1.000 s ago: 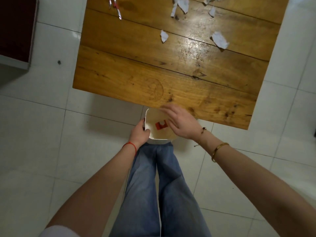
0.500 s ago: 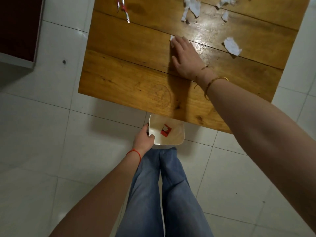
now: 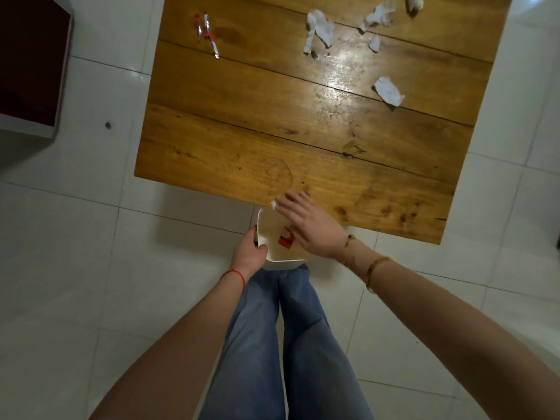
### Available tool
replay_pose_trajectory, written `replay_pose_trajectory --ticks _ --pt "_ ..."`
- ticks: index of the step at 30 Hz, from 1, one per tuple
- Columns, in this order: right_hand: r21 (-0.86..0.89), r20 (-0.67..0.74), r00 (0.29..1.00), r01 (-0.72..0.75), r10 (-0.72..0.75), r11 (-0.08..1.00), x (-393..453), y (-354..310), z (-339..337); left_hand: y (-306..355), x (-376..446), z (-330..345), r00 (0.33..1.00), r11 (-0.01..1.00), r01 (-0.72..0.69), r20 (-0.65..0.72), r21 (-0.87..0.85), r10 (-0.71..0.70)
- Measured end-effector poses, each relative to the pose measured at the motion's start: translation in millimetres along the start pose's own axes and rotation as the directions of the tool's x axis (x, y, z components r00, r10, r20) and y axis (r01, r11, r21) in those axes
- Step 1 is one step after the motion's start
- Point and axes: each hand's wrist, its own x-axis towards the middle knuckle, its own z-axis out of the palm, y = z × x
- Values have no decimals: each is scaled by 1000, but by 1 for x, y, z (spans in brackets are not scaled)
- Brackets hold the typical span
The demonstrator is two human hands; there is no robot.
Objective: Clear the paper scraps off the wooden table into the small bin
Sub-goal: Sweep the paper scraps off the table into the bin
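My left hand [image 3: 250,251] grips the left rim of the small white bin [image 3: 263,219], held just under the near edge of the wooden table [image 3: 230,128]. A red wrapper piece [image 3: 286,239] lies inside the bin. My right hand [image 3: 309,227] lies flat with fingers spread across the table edge and the bin's mouth, and a small white paper scrap [image 3: 273,204] sits at its fingertips on the edge. A crumpled white scrap [image 3: 388,91] lies at the table's right. Several white scraps [image 3: 319,31] lie at the far side. Red-and-silver wrapper strips [image 3: 207,32] lie far left.
White floor tiles [image 3: 91,237] surround the table. A dark red cabinet [image 3: 28,62] stands at the upper left. My legs in blue jeans [image 3: 281,344] are directly below the bin. A small dark speck [image 3: 108,125] lies on the floor left of the table.
My right hand slid back from the middle of the table to the near edge, dragging the small white scrap along to the rim above the bin. My left hand kept holding the bin.
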Motion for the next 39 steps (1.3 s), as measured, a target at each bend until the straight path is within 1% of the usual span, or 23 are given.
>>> replay_pose_trajectory --ticks 2,4,6,8,13,17,21,25,30,34,39 --pt "34 9 1000 18 -18 999 -21 -15 17 -1 -3 2 1000 1000 -4 -8 3 4" --pt "102 -25 999 -23 26 995 -38 -27 24 -3 -9 3 1000 1000 -4 -7 12 5" --pt "190 -97 987 -109 129 976 -52 -35 22 -4 -18 4 1000 1000 7 -8 21 -6" --pt "270 -170 953 -201 252 942 -66 -41 14 -4 -30 4 1000 999 15 -7 43 -15" --pt "388 -294 829 -351 476 852 -102 -55 -15 9 -72 -4 999 994 -38 12 101 37" --pt "452 -361 723 -417 589 789 -135 -75 -35 31 -106 -14 994 987 -112 16 113 111" --pt "526 -400 580 -489 710 696 -168 -94 -50 55 -135 -21 978 970 -210 29 123 208" --pt "589 -458 446 -496 769 638 -200 -109 -66 81 -162 -19 955 928 -296 60 227 290" --pt "631 -518 314 -487 795 604 -242 -107 -84 118 -190 1 927 866 -374 127 331 352" --pt "669 -527 249 -468 813 577 -280 -92 -94 149 -209 33 912 842 -410 173 352 372" --pt "693 -510 214 -472 833 546 -345 -57 -104 185 -233 94 895 818 -445 182 363 406"
